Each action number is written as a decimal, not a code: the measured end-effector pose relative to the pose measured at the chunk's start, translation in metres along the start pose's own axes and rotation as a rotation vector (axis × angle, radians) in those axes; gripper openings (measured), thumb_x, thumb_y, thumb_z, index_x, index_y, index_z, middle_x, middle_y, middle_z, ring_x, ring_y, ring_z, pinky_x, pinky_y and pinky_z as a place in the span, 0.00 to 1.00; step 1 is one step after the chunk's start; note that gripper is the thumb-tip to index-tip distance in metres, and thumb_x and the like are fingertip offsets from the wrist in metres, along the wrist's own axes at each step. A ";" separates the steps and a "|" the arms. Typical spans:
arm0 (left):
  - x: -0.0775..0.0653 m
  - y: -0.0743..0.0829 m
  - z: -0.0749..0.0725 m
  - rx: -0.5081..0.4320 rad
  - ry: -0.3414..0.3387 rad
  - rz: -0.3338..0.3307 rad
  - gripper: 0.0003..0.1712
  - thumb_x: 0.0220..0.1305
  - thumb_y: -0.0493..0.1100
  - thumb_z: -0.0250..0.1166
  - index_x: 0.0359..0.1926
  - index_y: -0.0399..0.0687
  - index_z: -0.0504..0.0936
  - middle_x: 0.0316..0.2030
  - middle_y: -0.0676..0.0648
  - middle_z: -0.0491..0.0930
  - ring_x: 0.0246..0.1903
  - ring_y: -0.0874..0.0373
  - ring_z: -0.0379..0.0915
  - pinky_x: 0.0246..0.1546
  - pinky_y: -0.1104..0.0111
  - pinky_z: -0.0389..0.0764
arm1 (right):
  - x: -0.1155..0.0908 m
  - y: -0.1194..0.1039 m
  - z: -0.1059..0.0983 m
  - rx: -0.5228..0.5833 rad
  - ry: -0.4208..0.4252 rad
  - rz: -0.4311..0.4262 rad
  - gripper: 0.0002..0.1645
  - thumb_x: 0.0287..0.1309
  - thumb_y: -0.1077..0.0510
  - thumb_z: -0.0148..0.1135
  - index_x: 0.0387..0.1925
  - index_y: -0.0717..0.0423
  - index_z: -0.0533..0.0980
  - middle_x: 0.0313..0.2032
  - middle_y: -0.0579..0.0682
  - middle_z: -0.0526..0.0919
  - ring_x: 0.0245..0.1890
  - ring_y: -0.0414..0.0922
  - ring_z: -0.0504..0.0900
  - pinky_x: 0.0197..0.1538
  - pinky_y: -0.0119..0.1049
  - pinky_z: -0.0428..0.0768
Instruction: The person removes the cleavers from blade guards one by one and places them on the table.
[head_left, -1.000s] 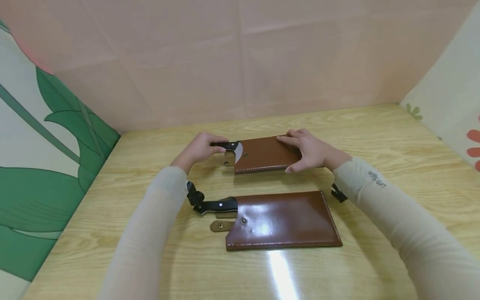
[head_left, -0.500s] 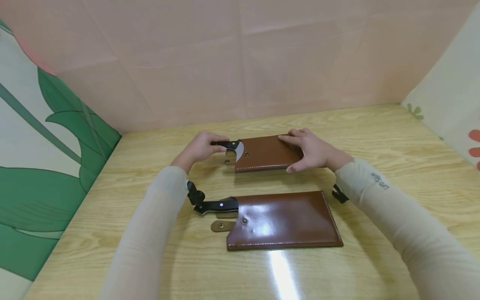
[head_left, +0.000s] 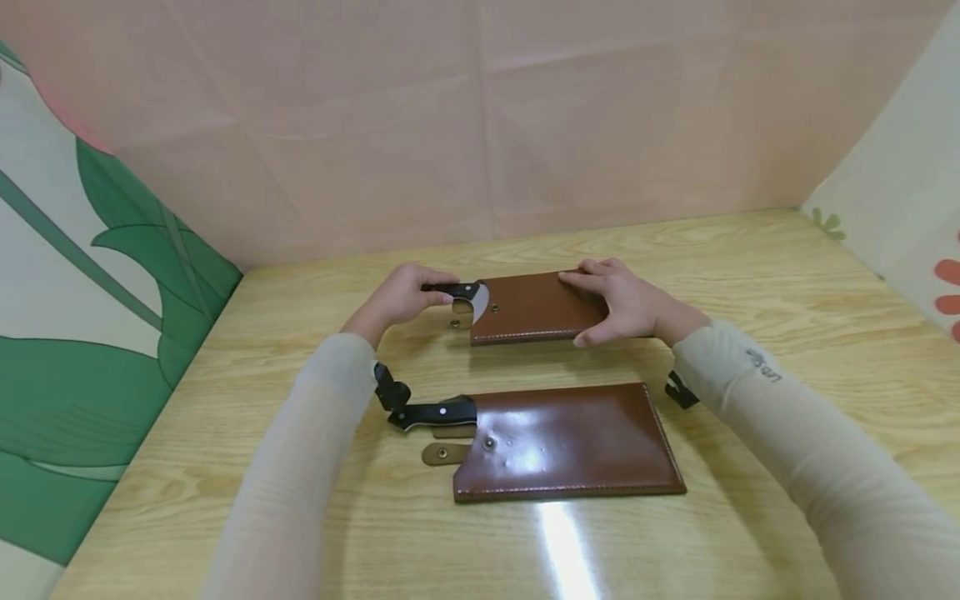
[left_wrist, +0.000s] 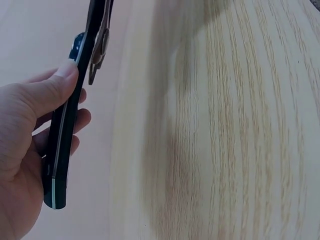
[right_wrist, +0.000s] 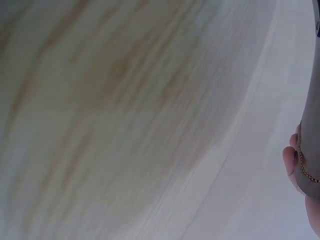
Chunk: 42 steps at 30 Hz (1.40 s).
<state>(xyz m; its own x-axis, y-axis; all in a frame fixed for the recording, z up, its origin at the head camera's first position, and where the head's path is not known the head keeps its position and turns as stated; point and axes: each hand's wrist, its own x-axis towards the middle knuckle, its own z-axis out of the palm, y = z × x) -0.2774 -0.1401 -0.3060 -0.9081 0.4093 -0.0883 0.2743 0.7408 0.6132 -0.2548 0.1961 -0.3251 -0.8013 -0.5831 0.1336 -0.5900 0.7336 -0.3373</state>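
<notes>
In the head view, a black-handled cleaver (head_left: 467,290) sits in a brown leather sheath (head_left: 525,308), held slightly above the table. My left hand (head_left: 397,296) grips its handle; in the left wrist view the thumb and fingers wrap the black handle (left_wrist: 65,135). A sliver of bare blade (head_left: 482,302) shows at the sheath's mouth. At the other end, my right hand (head_left: 630,304) holds the sheath, thumb at the lower edge and fingers over the upper part. The right wrist view catches only the stitched sheath end (right_wrist: 311,145) and fingertips (right_wrist: 289,157) behind it.
Nearer me, a second cleaver (head_left: 442,412) lies flat in a larger glossy brown sheath (head_left: 592,442), its snap strap (head_left: 442,453) unfastened at the left. The wooden table (head_left: 225,467) meets a pink backdrop (head_left: 375,150) behind. Patterned panels stand at both sides.
Almost nothing differs. Both hands keep their hold on the far sheathed cleaver, which has shifted only very slightly; the nearer cleaver stays put.
</notes>
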 end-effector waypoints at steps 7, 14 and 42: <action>0.001 -0.001 0.000 -0.017 0.005 -0.024 0.22 0.63 0.44 0.61 0.59 0.54 0.75 0.57 0.47 0.75 0.53 0.55 0.72 0.45 0.62 0.75 | 0.000 0.000 0.000 0.001 0.000 0.003 0.59 0.29 0.39 0.73 0.65 0.56 0.63 0.63 0.68 0.60 0.61 0.62 0.58 0.59 0.61 0.62; 0.000 0.001 -0.002 -0.009 -0.005 -0.010 0.22 0.63 0.44 0.60 0.59 0.53 0.74 0.58 0.46 0.74 0.55 0.53 0.72 0.49 0.61 0.75 | -0.001 0.000 -0.001 0.006 -0.009 0.005 0.59 0.30 0.39 0.72 0.66 0.56 0.62 0.64 0.70 0.59 0.62 0.65 0.56 0.59 0.62 0.61; -0.001 -0.013 -0.005 0.009 0.038 -0.018 0.22 0.63 0.45 0.61 0.58 0.52 0.76 0.57 0.45 0.74 0.48 0.54 0.73 0.40 0.64 0.73 | -0.007 0.010 -0.005 0.004 -0.024 0.030 0.59 0.30 0.38 0.73 0.67 0.54 0.61 0.65 0.69 0.56 0.62 0.63 0.56 0.59 0.63 0.61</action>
<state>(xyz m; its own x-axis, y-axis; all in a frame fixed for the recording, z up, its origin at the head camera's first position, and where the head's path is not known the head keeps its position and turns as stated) -0.2820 -0.1524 -0.3096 -0.9241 0.3758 -0.0691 0.2607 0.7524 0.6049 -0.2556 0.2090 -0.3249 -0.8161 -0.5691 0.1006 -0.5651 0.7494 -0.3450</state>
